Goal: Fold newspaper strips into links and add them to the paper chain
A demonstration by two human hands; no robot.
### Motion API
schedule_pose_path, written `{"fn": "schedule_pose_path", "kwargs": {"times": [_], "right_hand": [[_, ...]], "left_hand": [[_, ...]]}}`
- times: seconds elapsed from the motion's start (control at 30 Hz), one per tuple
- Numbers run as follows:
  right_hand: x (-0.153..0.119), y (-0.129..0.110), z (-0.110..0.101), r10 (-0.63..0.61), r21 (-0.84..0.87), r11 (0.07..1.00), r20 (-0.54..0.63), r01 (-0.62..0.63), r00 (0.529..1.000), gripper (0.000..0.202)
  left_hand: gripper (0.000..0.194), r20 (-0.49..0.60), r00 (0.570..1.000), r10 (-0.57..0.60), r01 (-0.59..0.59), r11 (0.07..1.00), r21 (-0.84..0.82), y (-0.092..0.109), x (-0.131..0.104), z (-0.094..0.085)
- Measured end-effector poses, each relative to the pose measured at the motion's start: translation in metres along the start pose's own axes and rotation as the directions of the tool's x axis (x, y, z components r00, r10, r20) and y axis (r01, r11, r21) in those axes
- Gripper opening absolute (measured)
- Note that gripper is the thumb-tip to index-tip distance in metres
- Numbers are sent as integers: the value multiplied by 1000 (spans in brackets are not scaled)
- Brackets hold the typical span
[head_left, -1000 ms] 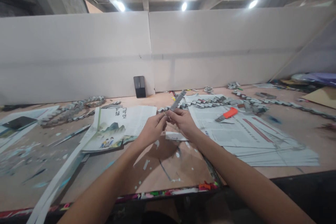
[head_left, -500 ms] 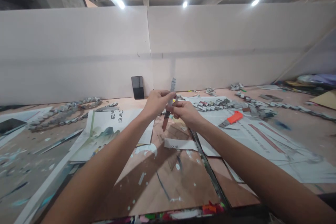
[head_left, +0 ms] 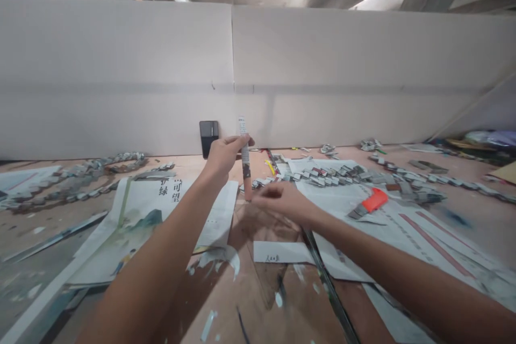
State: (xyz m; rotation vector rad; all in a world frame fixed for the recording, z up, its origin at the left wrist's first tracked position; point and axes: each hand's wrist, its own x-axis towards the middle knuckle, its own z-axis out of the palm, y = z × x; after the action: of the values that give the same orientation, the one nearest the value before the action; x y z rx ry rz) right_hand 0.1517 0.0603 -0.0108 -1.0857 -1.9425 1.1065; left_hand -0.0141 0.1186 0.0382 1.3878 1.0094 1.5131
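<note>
A narrow strip of printed newspaper [head_left: 245, 164] stands upright before me, white with print at the top, dark and then reddish lower down. My left hand [head_left: 224, 157] pinches it in its upper half, and a short end sticks up above the fingers. At the bottom end of the strip, the closed fingertips of my right hand [head_left: 284, 201] grip it. Below on the table lies a separate white paper strip [head_left: 282, 252] with a few printed characters. Long folded-paper chains [head_left: 330, 174] run across the table behind my right hand.
An orange utility knife [head_left: 373, 201] rests on newspaper sheets [head_left: 407, 242] to the right. A phone [head_left: 209, 137] leans against the white board [head_left: 141, 75] at the back. Left of centre lies a printed sheet [head_left: 147, 209], with another folded-paper chain [head_left: 86, 174] behind it.
My hands have moved apart: the left has shifted left with the strip, while the right has slid down to its lower end. The strip now hangs straighter. The camera view has tilted slightly.
</note>
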Motion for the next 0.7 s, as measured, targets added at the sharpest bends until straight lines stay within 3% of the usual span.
{"fn": "schedule_pose_path", "kwargs": {"times": [0.1,0.2,0.27,0.33,0.4,0.47,0.57,0.7], "right_hand": [[23,-10,-11,-81,165,984,72,68,994,19],[37,-4,-4,-70,379,925,128,16,989,31],[41,4,1,-56,578,815,157,-46,986,33],[42,11,1,-49,747,652,210,-128,976,31],[41,14,-2,-50,840,494,284,-223,958,29],[38,13,-8,-67,879,372,345,-298,936,29],[32,8,-12,-68,883,317,387,-347,920,38],[26,6,-10,-43,853,353,425,-384,904,43]], "left_hand": [[33,-31,999,34,-31,995,95,-6,-3,7],[33,-54,998,40,-34,994,107,-9,-3,12],[36,-20,1000,-18,19,1000,22,-9,-3,11],[37,103,988,-113,123,987,-102,-9,-2,8],[34,260,947,-192,245,950,-192,-10,-2,5],[29,344,910,-231,326,912,-248,-13,-2,3],[19,302,929,-214,310,895,-321,-18,-1,5],[23,138,967,-216,253,883,-394,-17,0,11]]}}
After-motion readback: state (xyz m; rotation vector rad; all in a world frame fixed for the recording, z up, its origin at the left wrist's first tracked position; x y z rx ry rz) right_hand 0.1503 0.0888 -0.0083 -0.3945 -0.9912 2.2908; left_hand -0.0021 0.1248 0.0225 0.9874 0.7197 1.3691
